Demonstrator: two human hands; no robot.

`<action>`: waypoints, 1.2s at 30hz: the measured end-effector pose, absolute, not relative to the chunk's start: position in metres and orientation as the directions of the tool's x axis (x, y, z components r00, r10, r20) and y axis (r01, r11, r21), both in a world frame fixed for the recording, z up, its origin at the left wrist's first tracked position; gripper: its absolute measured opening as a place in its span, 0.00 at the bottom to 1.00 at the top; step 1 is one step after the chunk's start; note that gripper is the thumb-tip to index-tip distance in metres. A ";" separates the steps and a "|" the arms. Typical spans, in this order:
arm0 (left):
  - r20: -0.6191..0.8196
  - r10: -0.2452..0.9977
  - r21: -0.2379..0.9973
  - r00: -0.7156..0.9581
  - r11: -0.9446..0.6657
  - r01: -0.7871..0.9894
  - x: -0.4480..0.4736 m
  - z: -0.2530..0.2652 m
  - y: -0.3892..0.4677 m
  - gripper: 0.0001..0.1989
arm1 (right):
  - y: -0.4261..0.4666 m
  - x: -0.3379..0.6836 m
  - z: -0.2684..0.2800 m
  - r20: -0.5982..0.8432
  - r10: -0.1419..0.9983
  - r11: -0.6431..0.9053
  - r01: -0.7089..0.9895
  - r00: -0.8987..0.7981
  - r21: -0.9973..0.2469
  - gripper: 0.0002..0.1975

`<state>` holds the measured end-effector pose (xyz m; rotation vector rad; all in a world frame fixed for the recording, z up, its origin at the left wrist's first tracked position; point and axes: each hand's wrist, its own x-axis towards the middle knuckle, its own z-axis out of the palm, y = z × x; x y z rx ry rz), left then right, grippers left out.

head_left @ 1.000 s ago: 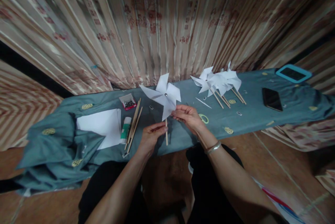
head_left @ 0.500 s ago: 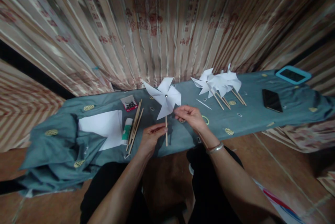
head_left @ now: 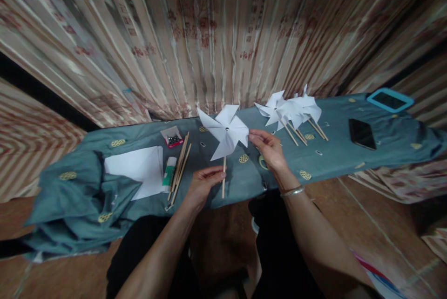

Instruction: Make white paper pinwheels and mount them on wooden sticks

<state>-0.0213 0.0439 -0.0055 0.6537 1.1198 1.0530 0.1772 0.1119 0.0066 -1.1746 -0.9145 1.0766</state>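
Observation:
A white paper pinwheel [head_left: 226,129] with a silver pin at its centre stands tilted over the cloth on a thin wooden stick. My left hand [head_left: 204,186] is closed, pinching that stick below the blades. At the right edge of the pinwheel, my right hand [head_left: 270,150] has thumb and fingers together on a blade tip. Farther right, several finished-looking pinwheels [head_left: 275,109] lie overlapping with their sticks toward me. A roll of tape [head_left: 262,163] lies partly hidden behind my right hand.
On the grey-green cloth [head_left: 335,154], left of my hands, are wooden sticks [head_left: 179,168], a glue stick [head_left: 169,172], an open box of pins [head_left: 172,139] and white paper sheets [head_left: 146,168]. A dark phone [head_left: 362,133] and a blue-framed device [head_left: 390,100] lie at the right; a curtain [head_left: 209,33] hangs behind.
My right hand has moved right and slightly up to the pinwheel's right blade. The pinwheel's head has shifted a little right, while my left hand keeps its hold on the stick.

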 end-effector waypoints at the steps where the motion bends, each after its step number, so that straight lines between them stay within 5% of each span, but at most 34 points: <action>1: -0.397 0.915 0.854 0.064 0.394 -0.339 -0.022 -0.006 0.044 0.20 | 0.112 0.177 0.007 0.009 0.967 0.050 -0.155 0.255 -0.987 0.15; 36: -0.363 0.932 0.873 -0.016 0.334 -0.356 -0.021 -0.011 0.047 0.20 | 0.094 0.151 0.020 -0.163 0.987 -0.160 -0.240 -0.007 -0.958 0.17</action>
